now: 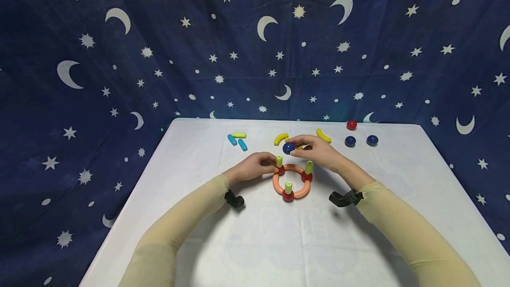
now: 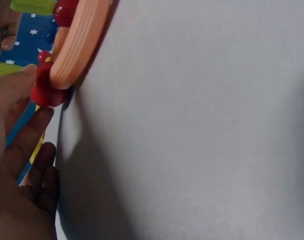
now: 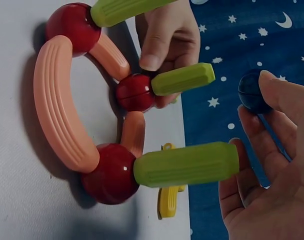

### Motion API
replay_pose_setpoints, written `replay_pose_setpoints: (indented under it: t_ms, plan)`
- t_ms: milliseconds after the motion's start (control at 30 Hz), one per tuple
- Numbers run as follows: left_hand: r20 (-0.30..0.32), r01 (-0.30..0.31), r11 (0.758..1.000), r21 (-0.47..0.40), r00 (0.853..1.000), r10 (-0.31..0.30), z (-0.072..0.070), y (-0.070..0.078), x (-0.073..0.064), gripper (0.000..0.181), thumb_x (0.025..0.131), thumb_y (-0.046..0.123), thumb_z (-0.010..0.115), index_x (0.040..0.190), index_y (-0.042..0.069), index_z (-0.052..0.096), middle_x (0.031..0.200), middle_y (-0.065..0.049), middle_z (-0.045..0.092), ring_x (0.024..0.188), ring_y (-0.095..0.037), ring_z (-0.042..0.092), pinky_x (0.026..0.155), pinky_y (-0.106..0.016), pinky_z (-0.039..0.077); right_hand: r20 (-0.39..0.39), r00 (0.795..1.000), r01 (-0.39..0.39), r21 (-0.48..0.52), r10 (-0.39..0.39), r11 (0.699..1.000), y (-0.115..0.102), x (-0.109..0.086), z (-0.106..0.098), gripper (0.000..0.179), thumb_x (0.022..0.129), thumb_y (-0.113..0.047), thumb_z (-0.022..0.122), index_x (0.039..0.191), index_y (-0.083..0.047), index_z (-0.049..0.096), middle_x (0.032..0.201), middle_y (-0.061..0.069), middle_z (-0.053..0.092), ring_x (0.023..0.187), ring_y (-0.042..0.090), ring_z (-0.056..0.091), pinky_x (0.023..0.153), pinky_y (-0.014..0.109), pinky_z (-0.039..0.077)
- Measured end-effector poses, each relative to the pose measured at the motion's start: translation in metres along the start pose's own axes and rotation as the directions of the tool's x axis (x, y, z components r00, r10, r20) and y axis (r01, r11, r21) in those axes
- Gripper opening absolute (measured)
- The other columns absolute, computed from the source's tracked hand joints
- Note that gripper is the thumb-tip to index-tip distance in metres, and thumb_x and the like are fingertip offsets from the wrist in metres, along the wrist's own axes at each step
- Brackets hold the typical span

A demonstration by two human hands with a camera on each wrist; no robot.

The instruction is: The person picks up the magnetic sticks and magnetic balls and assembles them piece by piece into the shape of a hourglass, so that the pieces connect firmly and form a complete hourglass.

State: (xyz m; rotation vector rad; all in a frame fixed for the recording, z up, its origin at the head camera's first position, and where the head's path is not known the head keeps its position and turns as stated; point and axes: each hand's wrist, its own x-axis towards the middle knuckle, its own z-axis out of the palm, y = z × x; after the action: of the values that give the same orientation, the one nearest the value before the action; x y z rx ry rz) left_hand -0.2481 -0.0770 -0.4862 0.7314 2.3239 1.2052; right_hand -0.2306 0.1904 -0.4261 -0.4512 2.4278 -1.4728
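On the white table a ring of orange curved rods (image 1: 276,184) is joined by red balls (image 3: 112,173), each with a green stick (image 3: 187,164) standing up from it. At the ring's far left, my left hand (image 1: 255,166) pinches one red ball (image 2: 43,87) between thumb and fingers. Beyond the ring, my right hand (image 1: 316,150) holds a dark blue ball (image 3: 250,91) by thumb and fingertips, raised above the table. That ball is apart from the green sticks. In the head view the right hand partly covers a yellow piece behind it.
Two blue sticks (image 1: 242,144) and a green stick (image 1: 239,135) lie at the back left. Yellow curved rods (image 1: 281,138) lie behind the ring. At the back right are a red ball (image 1: 351,125) and two blue balls (image 1: 372,140). A starry curtain (image 1: 239,56) hangs behind.
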Motion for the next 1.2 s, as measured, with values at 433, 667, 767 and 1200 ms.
replay_pose_setpoints:
  t_ms: [433,667,767,1200]
  plan:
    - [-0.087,-0.04,0.994,-0.106,0.996,0.031,0.003,0.008,-0.001,0.032,0.098,0.035,0.071,0.125,0.018,0.069,0.119,0.006,0.069,0.115,-0.012,0.061,0.102,-0.034,0.047,0.053,0.998,0.034,0.016,-0.035,0.999,0.0,0.009,0.009,0.044,0.092,-0.033,0.079,0.131,-0.016,0.069,0.129,0.007,0.065,0.123,0.029,0.057,0.105,0.049,0.045]
    - [-0.09,-0.053,0.988,-0.144,0.995,0.041,0.005,0.009,-0.001,0.028,0.099,0.032,0.07,0.122,0.016,0.07,0.116,0.005,0.07,0.113,-0.014,0.062,0.101,-0.036,0.048,0.06,0.997,0.045,-0.011,-0.044,0.999,-0.003,0.009,0.012,0.044,0.093,-0.031,0.078,0.133,-0.016,0.068,0.131,0.007,0.064,0.126,0.03,0.055,0.105,0.048,0.045]
    - [-0.089,-0.06,0.987,-0.15,0.995,0.047,0.005,0.009,-0.001,0.027,0.1,0.03,0.07,0.122,0.016,0.07,0.116,0.004,0.07,0.114,-0.014,0.062,0.101,-0.037,0.048,0.077,0.996,0.05,-0.016,-0.048,0.999,-0.002,0.009,0.012,0.044,0.093,-0.029,0.078,0.134,-0.016,0.068,0.132,0.008,0.064,0.128,0.034,0.054,0.103,0.048,0.045]
    - [-0.09,-0.072,0.984,-0.162,0.994,0.058,0.005,0.008,0.0,0.026,0.099,0.029,0.07,0.122,0.016,0.071,0.118,0.005,0.07,0.113,-0.014,0.063,0.1,-0.038,0.048,0.093,0.995,0.042,-0.009,-0.041,0.999,0.002,0.01,0.015,0.042,0.093,-0.029,0.077,0.133,-0.019,0.068,0.131,0.006,0.064,0.129,0.035,0.053,0.1,0.047,0.046]
